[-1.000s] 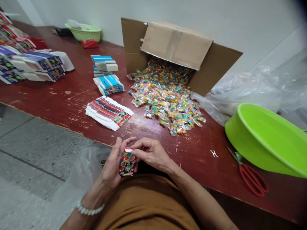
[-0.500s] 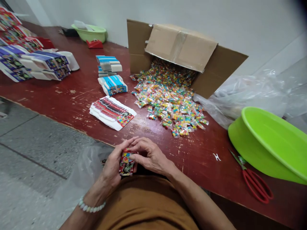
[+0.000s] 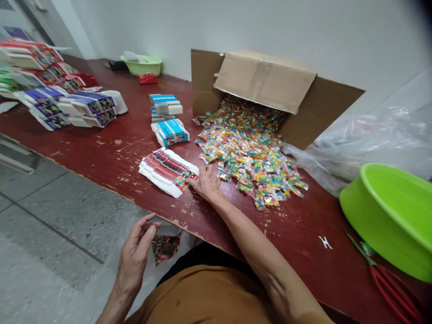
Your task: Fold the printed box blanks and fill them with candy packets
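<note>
My right hand (image 3: pixel 206 183) is at the near right end of a fanned stack of flat red candy cartons (image 3: pixel 165 168), its thumb and fingers closed at the edge of the top carton. My left hand (image 3: pixel 133 254) hangs off the table's front edge, fingers apart and holding nothing. Beside it, a clear plastic bag (image 3: pixel 138 294) hangs at my lap, with red and black printed packs (image 3: pixel 165 248) in its mouth. To the right of my right hand lies a heap of small clear-wrapped colourful candies (image 3: pixel 249 157), spilling from a tipped cardboard box (image 3: pixel 266 83).
Blue carton stacks (image 3: pixel 171 132) stand behind the red ones. Purple (image 3: pixel 87 108) and red cartons (image 3: pixel 40 56) are piled far left. At the right are a green basin (image 3: pixel 378 225), red-handled scissors (image 3: pixel 391 283) and plastic sheeting (image 3: pixel 357 139). A red tape dispenser (image 3: pixel 147 79) sits at the back.
The small red box that both hands held has left them. My right hand has moved forward to the red carton stack; my left hand has moved left and opened.
</note>
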The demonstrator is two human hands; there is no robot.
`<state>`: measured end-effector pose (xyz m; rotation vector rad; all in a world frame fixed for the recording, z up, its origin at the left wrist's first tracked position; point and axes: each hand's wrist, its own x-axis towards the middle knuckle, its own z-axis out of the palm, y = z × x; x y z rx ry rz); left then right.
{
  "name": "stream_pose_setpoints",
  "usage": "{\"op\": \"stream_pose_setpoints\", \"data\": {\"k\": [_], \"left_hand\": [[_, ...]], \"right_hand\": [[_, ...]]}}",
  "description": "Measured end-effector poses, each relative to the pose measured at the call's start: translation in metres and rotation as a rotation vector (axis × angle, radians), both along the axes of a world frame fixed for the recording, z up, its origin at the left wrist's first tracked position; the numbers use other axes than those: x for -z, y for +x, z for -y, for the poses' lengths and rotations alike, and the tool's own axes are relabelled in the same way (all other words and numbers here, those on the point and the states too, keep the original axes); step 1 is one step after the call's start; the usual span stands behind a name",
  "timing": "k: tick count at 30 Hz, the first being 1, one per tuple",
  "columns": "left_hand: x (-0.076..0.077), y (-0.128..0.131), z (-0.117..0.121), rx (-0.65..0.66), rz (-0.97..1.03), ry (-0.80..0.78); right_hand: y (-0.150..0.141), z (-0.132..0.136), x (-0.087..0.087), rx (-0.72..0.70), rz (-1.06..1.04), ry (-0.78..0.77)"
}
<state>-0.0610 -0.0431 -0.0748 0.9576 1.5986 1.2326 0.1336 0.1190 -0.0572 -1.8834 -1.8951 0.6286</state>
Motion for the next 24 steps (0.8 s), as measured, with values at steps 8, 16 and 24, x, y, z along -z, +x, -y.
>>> {"op": "stream_pose_setpoints", "data": {"k": [8, 16, 24], "left_hand": [[-0.024, 0.022, -0.015, 0.006, -0.083, 0.24], [-0.052, 0.04, -0.024, 0.536, 0.507, -0.166], [-0.048, 0.076, -0.013, 0.85, 0.788, -0.295]], "right_hand": [[0.019, 0.01, 0.0, 0.198, -0.591, 0.054], [0.06, 0.077, -0.031, -0.179, -1.155, -0.142], [0.063, 0.097, -0.04, -0.31, -1.153, -0.146]]}}
